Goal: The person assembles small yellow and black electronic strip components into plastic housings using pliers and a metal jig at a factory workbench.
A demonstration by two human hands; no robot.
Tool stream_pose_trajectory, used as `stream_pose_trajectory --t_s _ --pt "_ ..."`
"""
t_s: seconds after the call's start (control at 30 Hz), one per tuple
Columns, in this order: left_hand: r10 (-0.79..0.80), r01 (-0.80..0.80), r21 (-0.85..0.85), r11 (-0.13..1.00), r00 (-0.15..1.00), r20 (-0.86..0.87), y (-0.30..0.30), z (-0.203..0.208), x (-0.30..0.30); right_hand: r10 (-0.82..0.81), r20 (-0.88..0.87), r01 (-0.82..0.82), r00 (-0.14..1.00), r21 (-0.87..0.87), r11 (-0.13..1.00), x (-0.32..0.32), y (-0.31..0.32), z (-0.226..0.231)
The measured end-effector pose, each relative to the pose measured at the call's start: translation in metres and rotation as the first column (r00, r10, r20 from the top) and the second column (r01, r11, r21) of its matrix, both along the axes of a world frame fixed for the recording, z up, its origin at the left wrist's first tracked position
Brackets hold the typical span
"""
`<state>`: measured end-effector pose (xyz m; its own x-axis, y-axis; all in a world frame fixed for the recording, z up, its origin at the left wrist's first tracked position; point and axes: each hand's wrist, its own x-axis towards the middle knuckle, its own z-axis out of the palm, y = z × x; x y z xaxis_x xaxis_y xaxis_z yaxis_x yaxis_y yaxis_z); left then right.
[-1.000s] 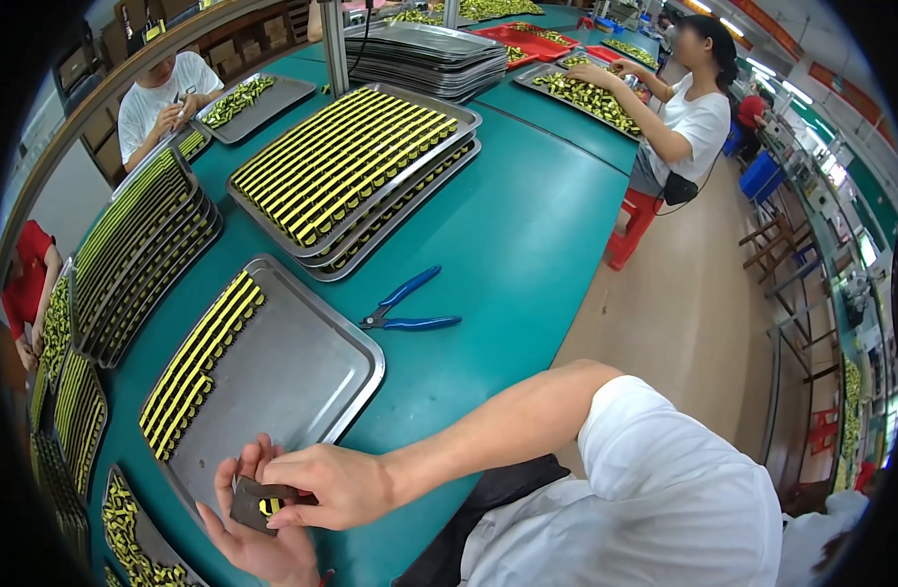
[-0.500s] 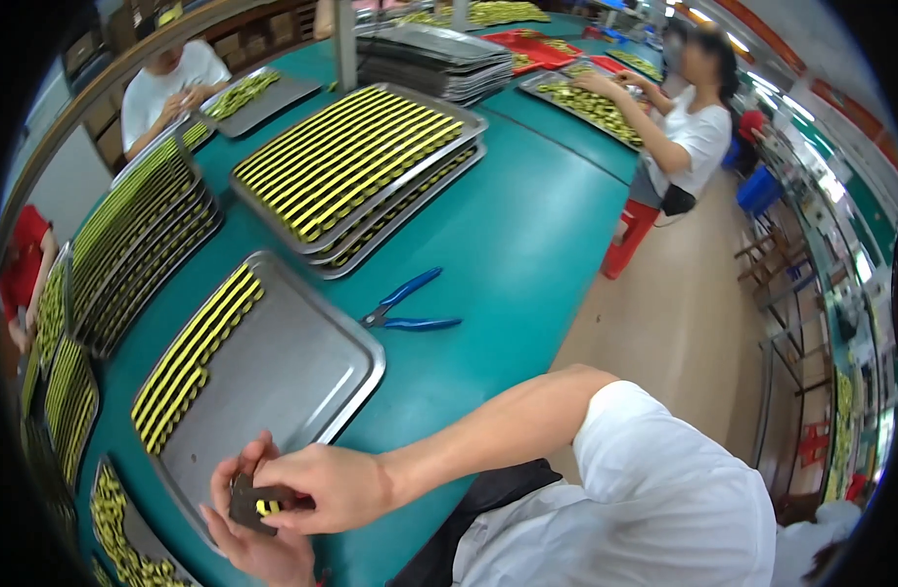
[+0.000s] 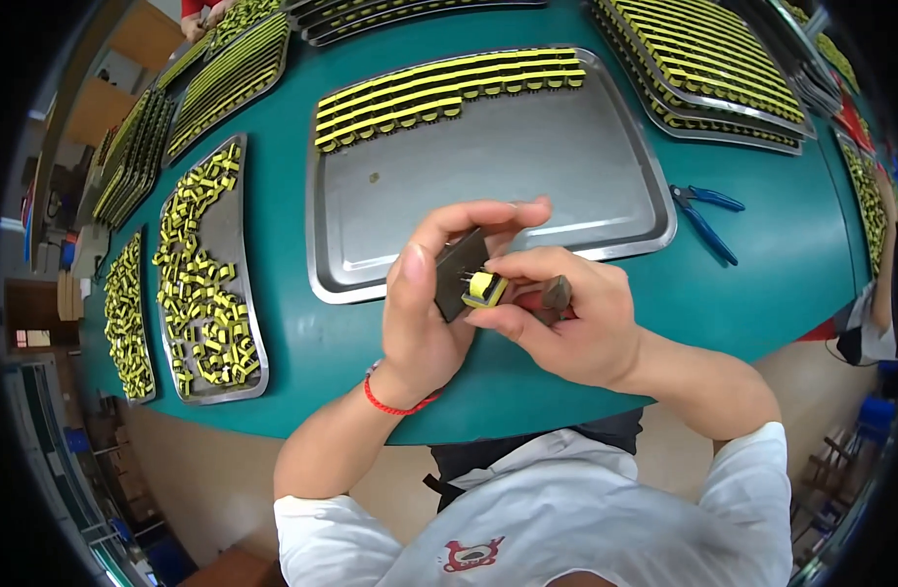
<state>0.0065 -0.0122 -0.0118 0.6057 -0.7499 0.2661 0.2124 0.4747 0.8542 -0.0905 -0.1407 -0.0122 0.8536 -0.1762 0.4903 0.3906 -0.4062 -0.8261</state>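
Note:
My left hand (image 3: 410, 303), a red cord round its wrist, holds a dark flat block (image 3: 457, 271) between thumb and fingers. Against the block's face, my right hand (image 3: 596, 318) pinches a small yellow-taped transformer (image 3: 484, 287), its thin pins pointing at the block. Tucked in the right palm is a tool with a reddish handle and a dark end (image 3: 559, 292); its kind is mostly hidden. Both hands are over the near edge of a metal tray (image 3: 527, 186). Along that tray's far side stand rows of yellow-and-black transformers (image 3: 390, 108).
Blue-handled cutters (image 3: 708, 210) lie right of the tray. Two trays of loose transformers (image 3: 200, 293) stand on the left of the green table (image 3: 322, 367). Stacked filled trays (image 3: 713, 68) rise at the far right, others at the far left. Co-workers sit at the edges.
The view has turned, bringing my hands to the middle. Before, my right hand covered much of the block; now its fingertips hold the transformer at the block's side, with the tool visible.

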Motion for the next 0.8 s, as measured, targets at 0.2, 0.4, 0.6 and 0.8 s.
stream_pose_trajectory --t_s 0.2,0.4,0.6,0.8 --pt "-0.052 0.051 0.030 0.998 0.998 0.022 0.0020 -0.0001 -0.0015 -0.008 -0.078 0.009 0.997 0.014 1.000 -0.0032 0.0014 -0.0009" --pt "-0.080 0.081 0.048 0.996 0.996 -0.029 0.0049 0.0030 -0.0034 0.001 -0.115 0.000 0.993 0.010 1.000 -0.0036 0.0004 0.0030" --pt "-0.027 0.025 0.094 0.995 0.999 0.019 0.0009 -0.0002 -0.0031 0.007 -0.083 -0.012 0.997 -0.059 0.998 -0.0002 -0.0016 0.0036" --pt "-0.018 0.021 0.106 0.994 0.999 -0.028 0.0001 0.0017 -0.0058 -0.057 -0.083 0.049 0.995 -0.099 0.994 0.0007 -0.0013 0.0056"
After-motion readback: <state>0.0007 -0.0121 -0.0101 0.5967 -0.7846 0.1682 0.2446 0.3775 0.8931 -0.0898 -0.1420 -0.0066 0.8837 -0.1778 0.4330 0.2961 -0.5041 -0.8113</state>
